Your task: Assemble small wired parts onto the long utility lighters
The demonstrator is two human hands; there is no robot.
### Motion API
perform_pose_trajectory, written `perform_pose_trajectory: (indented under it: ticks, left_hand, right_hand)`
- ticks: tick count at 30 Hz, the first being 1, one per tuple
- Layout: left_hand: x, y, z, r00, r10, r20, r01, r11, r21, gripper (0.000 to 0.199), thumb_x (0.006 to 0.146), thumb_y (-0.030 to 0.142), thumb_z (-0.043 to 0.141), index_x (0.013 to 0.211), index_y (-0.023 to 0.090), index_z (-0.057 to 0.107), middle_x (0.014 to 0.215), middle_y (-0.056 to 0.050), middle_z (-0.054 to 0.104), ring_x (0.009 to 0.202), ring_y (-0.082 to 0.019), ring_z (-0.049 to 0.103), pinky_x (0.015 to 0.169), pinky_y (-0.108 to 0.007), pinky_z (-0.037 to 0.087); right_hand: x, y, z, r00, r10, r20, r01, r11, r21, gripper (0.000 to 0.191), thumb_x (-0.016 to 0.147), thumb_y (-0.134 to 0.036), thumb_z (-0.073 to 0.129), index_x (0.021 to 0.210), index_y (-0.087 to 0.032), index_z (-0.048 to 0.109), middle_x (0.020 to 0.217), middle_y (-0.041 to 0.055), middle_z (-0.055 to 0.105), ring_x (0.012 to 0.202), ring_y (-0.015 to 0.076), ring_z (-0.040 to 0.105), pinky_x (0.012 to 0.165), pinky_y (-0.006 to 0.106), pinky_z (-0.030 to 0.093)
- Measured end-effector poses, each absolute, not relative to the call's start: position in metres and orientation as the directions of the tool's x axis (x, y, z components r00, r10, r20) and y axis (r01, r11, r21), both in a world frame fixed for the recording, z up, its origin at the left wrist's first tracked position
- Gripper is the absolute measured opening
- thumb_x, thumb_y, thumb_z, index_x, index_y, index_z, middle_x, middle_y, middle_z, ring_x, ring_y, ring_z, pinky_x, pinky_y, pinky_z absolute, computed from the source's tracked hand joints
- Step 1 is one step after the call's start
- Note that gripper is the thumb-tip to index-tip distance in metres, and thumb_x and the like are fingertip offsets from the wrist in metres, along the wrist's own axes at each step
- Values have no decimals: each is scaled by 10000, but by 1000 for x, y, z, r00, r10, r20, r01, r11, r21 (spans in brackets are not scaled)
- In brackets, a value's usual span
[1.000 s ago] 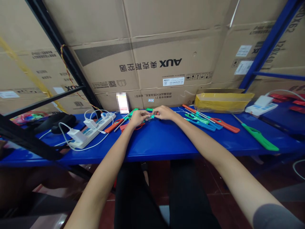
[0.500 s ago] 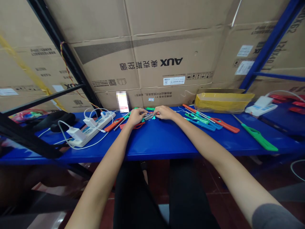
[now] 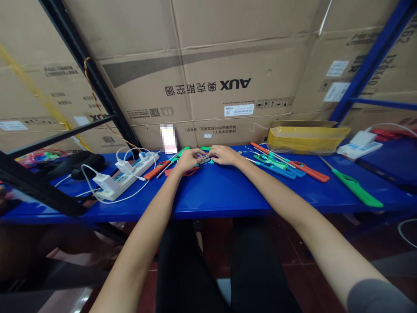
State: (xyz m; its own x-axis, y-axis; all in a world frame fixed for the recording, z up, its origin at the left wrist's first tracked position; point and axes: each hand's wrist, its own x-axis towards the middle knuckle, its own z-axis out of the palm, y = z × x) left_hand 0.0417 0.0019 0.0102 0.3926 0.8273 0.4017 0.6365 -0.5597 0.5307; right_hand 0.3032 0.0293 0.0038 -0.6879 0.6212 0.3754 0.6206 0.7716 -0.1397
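Metallic piece (image 3: 204, 159): was between left hand (image 3: 189, 159) and right hand (image 3: 223, 155), at blue table (image 3: 221, 191). Seen with fingers (image 3: 197, 151) curled; could not tell whether gripping or loose. Risked slipping toward red handle piece (image 3: 169, 172), if pinched unevenly.

We see a metallic-looking small piece (image 3: 205, 160) at centre, a smooth, glossy blue table (image 3: 221, 195), white plastic power strip (image 3: 126, 178) left, matt cardboard (image 3: 208, 65) far, smooth plastic lighter handle (image 3: 356, 188) right.
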Motion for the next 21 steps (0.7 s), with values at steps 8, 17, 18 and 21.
perform_pose_trajectory:
  ticks: [8,17,18,21]
  left_hand:
    - [45,2,10,386,839,384,644,-543,539,290,875,292,713,1065,182,903,820,-27,791,739,-211,679,729,-307,509]
    - [47,3,7,475,808,349,625,-589,512,303,877,293,686,1077,196,893,896,-48,844,758,-223,711,781,-329,551]
    - [47,3,7,481,802,353,631,-596,496,297,871,291,694,1069,200,897,922,-55,855,777,-229,723,803,-337,562]
    - [46,5,7,500,785,365,647,-619,446,267,878,287,698,1022,209,908,997,-76,880,867,-259,763,863,-363,586]
  right_hand:
    - [292,20,4,-704,621,343,637,767,-81,266,1138,-179,644,1270,-223,871,1277,105,816,1105,248,739,860,300,473]
    - [296,29,3,-681,646,344,654,748,-111,319,1124,-113,639,1323,-234,856,1335,114,853,1188,275,780,941,326,536]
    - [296,31,2,-673,652,350,655,745,-126,297,1120,-134,671,1333,-235,852,1343,115,852,1198,278,781,964,332,544]
    - [296,36,-1,-670,662,336,656,740,-150,246,1115,-179,715,1305,-230,864,1315,110,852,1187,268,783,1002,332,550]
